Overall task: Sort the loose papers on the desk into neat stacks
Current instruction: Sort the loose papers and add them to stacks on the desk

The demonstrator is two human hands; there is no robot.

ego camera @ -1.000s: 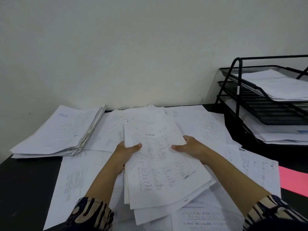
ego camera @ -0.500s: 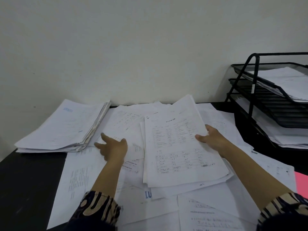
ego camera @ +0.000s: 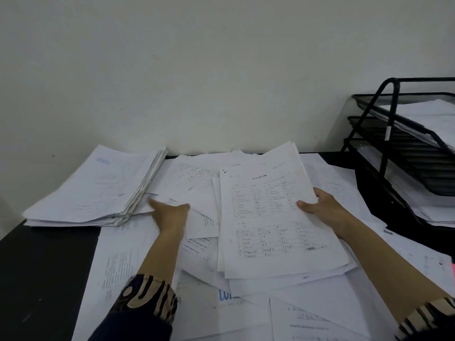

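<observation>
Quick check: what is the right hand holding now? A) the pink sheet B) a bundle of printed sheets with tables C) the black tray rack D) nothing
B: the right hand grips the right edge of the bundle of printed sheets, thumb on top.

One head view only; camera is sitting above the desk (ego camera: 37,267), facing forward and down toward the wall (ego camera: 197,70); it's looking close over both forearms, wide-angle bending the edges; the tray rack (ego camera: 406,148) is getting cut off at right; no second view sharing anything.
</observation>
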